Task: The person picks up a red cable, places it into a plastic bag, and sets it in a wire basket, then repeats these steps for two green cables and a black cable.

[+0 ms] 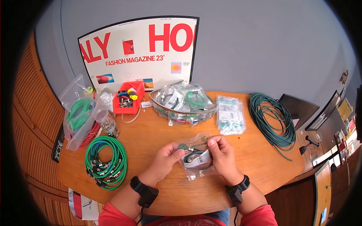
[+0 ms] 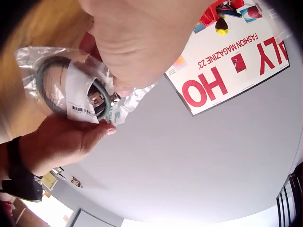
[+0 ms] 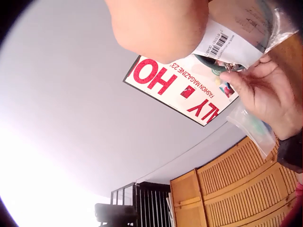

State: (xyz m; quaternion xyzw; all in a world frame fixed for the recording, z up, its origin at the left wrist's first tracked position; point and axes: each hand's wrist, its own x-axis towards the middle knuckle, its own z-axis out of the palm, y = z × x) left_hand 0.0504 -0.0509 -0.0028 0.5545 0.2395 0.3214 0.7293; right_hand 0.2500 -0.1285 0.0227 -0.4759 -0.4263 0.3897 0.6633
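Note:
A clear plastic bag point(image 1: 189, 174) with green printing is held up between both hands above the table's near part. Inside it lies a coiled dark cable point(image 2: 44, 85) with a metal connector, wrapped by a white barcode label point(image 1: 197, 161). My left hand point(image 1: 166, 160) pinches the bag's left side, thumb on the front near the connector. On the opposite side my right hand point(image 1: 223, 153) pinches the upper right edge between thumb and fingers. The label's printed barcode point(image 3: 218, 45) faces the right wrist view, where the right hand's fingers are mostly hidden.
Coiled green cables point(image 1: 106, 162) lie left on the table point(image 1: 151, 132). Behind stand a bag of green cable point(image 1: 78, 113), a jar point(image 1: 107, 122), a red bin point(image 1: 128, 109) and a wire basket point(image 1: 183, 112) of bagged cables. Flat packets point(image 1: 230, 115) and a dark green coil point(image 1: 272, 120) lie right.

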